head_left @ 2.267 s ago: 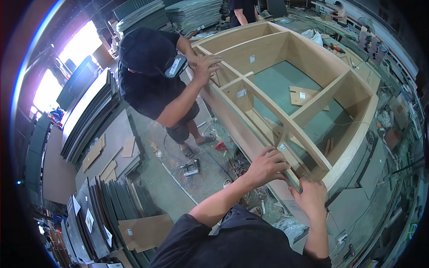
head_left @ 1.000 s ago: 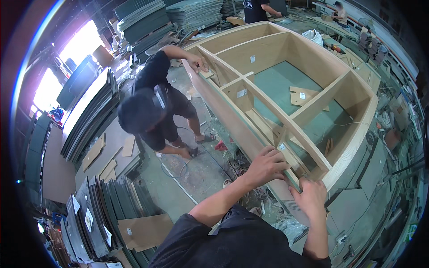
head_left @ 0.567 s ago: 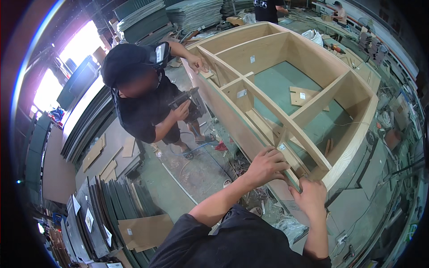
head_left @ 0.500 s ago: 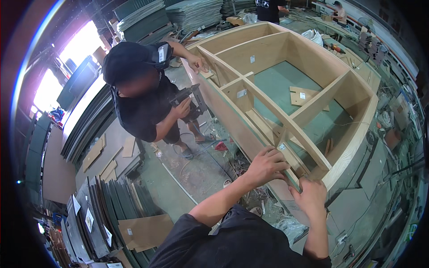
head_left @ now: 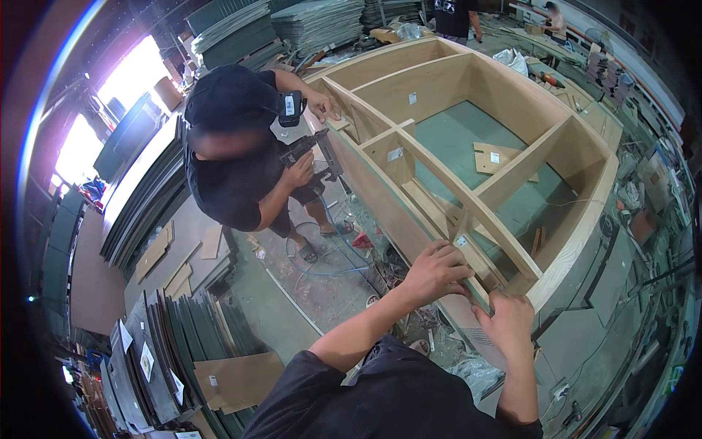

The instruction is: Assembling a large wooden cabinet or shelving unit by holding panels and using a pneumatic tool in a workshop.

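Gripping the cabinet frame (head_left: 468,212) rail at 5 o'clock, left hand (head_left: 433,271) and right hand (head_left: 508,322) risk pinching if the co-worker's nail gun (head_left: 311,150) jolts it.

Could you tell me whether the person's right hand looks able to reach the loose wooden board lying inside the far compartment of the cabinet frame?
Probably not from here. The right hand rests at the near corner of the cabinet frame, while the loose board lies well beyond, with an upright divider between them.
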`<state>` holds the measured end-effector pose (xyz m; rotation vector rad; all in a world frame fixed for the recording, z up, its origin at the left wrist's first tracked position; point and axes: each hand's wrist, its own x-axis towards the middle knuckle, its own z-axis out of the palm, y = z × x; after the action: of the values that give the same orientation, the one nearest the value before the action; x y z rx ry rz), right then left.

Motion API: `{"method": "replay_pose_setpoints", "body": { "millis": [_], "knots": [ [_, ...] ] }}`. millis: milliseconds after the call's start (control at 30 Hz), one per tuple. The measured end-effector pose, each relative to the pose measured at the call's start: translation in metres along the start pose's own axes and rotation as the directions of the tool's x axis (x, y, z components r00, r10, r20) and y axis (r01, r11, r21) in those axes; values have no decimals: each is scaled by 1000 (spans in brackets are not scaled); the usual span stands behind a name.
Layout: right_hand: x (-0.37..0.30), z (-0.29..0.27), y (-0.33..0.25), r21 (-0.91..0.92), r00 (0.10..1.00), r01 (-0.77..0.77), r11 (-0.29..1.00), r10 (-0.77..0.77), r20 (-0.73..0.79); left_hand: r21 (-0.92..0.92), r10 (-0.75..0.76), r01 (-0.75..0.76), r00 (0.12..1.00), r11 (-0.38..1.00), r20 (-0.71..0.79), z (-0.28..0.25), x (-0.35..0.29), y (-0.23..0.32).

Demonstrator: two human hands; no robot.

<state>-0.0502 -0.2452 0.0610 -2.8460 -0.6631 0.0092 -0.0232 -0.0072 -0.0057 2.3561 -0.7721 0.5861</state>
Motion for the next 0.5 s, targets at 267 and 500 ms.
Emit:
{"method": "replay_pose_setpoints", "body": {
  "millis": [267,500],
  "knots": [
    [0,1,0,-4,1000,-11,1000,11,7,1,4,-4,1000,1000,0,0,0,0],
    [-1,2,0,-3,1000,-26,1000,26,8,-14,5,-5,1000,1000,-19,1,0,0]
  ]
}}
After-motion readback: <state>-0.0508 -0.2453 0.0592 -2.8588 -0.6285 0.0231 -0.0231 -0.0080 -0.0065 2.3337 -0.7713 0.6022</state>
